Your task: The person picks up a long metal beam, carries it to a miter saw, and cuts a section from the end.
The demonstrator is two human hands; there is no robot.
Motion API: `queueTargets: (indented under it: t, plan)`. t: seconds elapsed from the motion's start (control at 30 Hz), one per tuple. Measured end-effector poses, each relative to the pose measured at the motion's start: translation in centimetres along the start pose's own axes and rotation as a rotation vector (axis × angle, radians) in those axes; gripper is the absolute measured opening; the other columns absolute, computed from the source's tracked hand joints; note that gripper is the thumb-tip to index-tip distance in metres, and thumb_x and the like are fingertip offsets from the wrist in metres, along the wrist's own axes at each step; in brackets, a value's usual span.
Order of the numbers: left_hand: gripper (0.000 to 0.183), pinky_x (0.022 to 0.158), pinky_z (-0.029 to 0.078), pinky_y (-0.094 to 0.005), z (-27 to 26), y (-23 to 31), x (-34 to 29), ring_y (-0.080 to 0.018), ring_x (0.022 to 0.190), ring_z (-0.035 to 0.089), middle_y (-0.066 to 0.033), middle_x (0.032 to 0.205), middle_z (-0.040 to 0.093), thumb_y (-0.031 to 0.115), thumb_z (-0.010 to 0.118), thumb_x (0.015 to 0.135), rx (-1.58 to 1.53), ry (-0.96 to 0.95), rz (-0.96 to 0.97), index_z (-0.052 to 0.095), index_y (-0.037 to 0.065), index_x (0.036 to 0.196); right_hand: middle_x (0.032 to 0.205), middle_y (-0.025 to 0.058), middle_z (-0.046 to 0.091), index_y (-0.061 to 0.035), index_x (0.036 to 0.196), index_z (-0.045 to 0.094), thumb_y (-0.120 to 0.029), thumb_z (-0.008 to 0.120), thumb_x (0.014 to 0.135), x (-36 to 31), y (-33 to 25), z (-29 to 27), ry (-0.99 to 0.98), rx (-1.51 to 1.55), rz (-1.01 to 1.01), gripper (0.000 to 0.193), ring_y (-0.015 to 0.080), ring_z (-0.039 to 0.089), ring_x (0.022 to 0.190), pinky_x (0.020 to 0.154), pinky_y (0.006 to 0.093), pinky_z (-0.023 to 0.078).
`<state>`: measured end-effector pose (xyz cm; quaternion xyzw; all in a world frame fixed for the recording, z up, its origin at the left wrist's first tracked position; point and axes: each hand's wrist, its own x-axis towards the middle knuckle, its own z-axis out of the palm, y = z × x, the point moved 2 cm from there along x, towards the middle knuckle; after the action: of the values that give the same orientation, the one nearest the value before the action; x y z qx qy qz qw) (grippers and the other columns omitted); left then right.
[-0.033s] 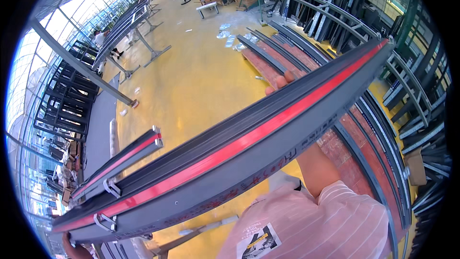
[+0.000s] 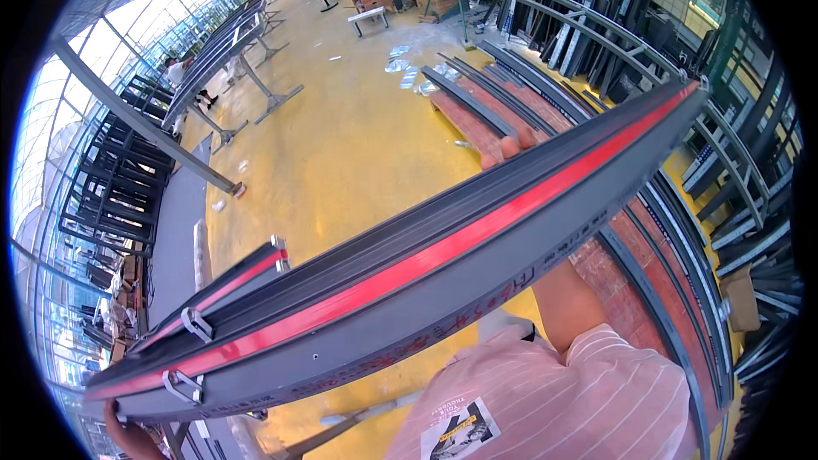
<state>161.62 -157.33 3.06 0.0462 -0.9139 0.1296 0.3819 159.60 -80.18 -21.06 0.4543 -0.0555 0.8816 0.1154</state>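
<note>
A long dark grey metal profile [image 2: 477, 255] with a red strip along it slants across the view, from lower left to upper right. My left hand [image 2: 128, 434] is closed around its lower-left end, only partly in view. The fingers of my right hand [image 2: 509, 152] curl over the profile's far edge, while the forearm passes beneath and the palm is hidden. Two small metal clips [image 2: 183, 388] sit near the left end. Just beyond that end, a second red-striped profile [image 2: 243, 277] is partly covered by the one I hold.
Long dark profiles [image 2: 481, 111] lie on a red-topped surface [image 2: 609, 290] at my right. Behind stand a curved metal rack [image 2: 571, 8] and many upright bars. A slanted post [image 2: 153, 123] and trestles with frames [image 2: 264, 77] are at the left. Yellow floor [image 2: 341, 145] lies ahead.
The held profile has shifted slightly, its left end a little further left and its right end slightly lower. My right fingers have moved slightly right with it. More of the second profile is covered.
</note>
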Motion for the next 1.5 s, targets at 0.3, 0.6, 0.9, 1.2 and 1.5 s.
queueTargets:
  t: [0.3, 0.6, 0.9, 1.2, 1.5]
  plan:
    - [0.043, 0.102, 0.046, -0.0401, 26.6, 27.5, 34.3, -0.0336, 0.118, 0.062, -0.0165, 0.126, 0.066, -0.005, 0.053, 0.085, -0.264, 0.434, -0.043, 0.063, 0.003, 0.125, 0.163, 0.0078, 0.029, -0.0160, 0.158, 0.028, -0.052, 0.029, 0.107, 17.0, -6.4, -24.6, -0.218, -0.373, -0.186, 0.062, 0.0326, 0.025, 0.152, 0.126, 0.0533, 0.019]
    - [0.053, 0.113, 0.035, -0.0479, 59.9, 75.9, 41.4, -0.0288, 0.131, 0.049, -0.0100, 0.144, 0.052, 0.042, 0.040, 0.105, -2.229, -0.336, -0.234, 0.048, 0.008, 0.144, 0.162, 0.0087, 0.033, -0.0145, 0.154, 0.038, -0.046, 0.037, 0.107, 35.3, -4.2, -50.6, 0.009, -0.407, -0.408, 0.056, 0.0378, 0.029, 0.149, 0.125, 0.0552, 0.019]
    - [0.031, 0.107, 0.045, -0.0481, 70.9, 103.5, 56.3, -0.0230, 0.117, 0.060, -0.0035, 0.119, 0.069, 0.033, 0.048, 0.103, -3.269, -1.388, -0.337, 0.070, 0.014, 0.114, 0.156, 0.0067, 0.043, -0.0141, 0.152, 0.039, -0.048, 0.042, 0.105, 39.2, -4.8, -74.8, 0.549, -1.007, -0.257, 0.058, 0.0305, 0.037, 0.145, 0.122, 0.0500, 0.026]
    - [0.019, 0.094, 0.053, -0.0428, 92.5, 126.2, 72.0, -0.0192, 0.104, 0.062, -0.0036, 0.107, 0.065, 0.029, 0.048, 0.104, -3.155, -1.807, -0.475, 0.062, 0.016, 0.104, 0.157, 0.0130, 0.040, -0.0005, 0.154, 0.032, -0.067, 0.038, 0.099, 52.6, -16.2, -74.1, 1.364, -1.433, -1.517, 0.086, 0.0299, 0.040, 0.141, 0.118, 0.0446, 0.030]
    - [0.021, 0.091, 0.054, -0.0438, 112.1, 149.8, 88.8, -0.0185, 0.100, 0.062, -0.0046, 0.104, 0.065, 0.032, 0.047, 0.105, -2.730, -2.119, -0.673, 0.061, 0.016, 0.105, 0.135, 0.0145, 0.060, 0.0025, 0.136, 0.054, -0.029, 0.061, 0.101, 60.4, -28.6, -89.0, 1.449, -1.541, -1.736, 0.049, 0.0266, 0.059, 0.122, 0.106, 0.0381, 0.047]
